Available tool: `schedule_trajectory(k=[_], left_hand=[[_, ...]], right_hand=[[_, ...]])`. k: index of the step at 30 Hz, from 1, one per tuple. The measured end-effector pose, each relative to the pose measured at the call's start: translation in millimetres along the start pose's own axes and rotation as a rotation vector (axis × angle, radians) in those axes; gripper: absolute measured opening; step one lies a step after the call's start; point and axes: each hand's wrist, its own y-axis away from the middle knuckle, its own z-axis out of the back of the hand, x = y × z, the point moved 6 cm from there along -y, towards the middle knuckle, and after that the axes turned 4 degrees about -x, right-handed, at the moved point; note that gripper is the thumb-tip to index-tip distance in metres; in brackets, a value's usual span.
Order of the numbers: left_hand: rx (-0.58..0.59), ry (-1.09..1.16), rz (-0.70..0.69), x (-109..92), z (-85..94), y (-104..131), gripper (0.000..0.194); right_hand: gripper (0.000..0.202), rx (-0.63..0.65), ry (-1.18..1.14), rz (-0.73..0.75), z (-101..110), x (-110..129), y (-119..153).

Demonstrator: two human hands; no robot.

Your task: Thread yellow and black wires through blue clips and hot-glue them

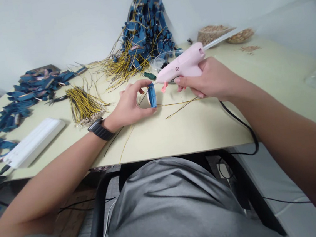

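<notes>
Between the thumb and fingers of my left hand [130, 106] is a small blue plastic piece [152, 95], held on its edge above the table. My right hand [209, 80] grips a pink hot glue gun [181, 65] with a clear glue stick [220, 38] in its back end. The gun's nozzle points left and meets or nearly meets the top of the blue piece; I cannot tell if they touch. Thin yellow and black wires [173, 104] lie on the table around the piece.
A tall heap of blue pieces with wires [146, 30] stands against the wall. To the left are a yellow-black wire bundle [82, 103], more blue pieces [14, 110] and a white power strip [35, 142]. Tubs of small tan parts [213, 33] stand at back right. A black cord [243, 124] hangs over the edge.
</notes>
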Motion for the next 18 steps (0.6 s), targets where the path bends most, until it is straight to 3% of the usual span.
schedule_trajectory(k=[4, 11, 18], left_hand=[[-0.006, 0.018, -0.013, -0.4, -0.4, -0.6, 0.089], [-0.002, 0.085, -0.037, -1.0, -0.8, -0.7, 0.085], [-0.006, 0.156, -0.048, 0.8, -2.3, -1.5, 0.084]], right_hand=[[0.042, -0.028, -0.031, 0.001, 0.7, 4.4, 2.2], [0.030, 0.001, -0.080, 0.030, 0.1, 8.0, 5.4], [0.031, 0.014, -0.009, 0.011, -1.0, 8.5, 4.3]])
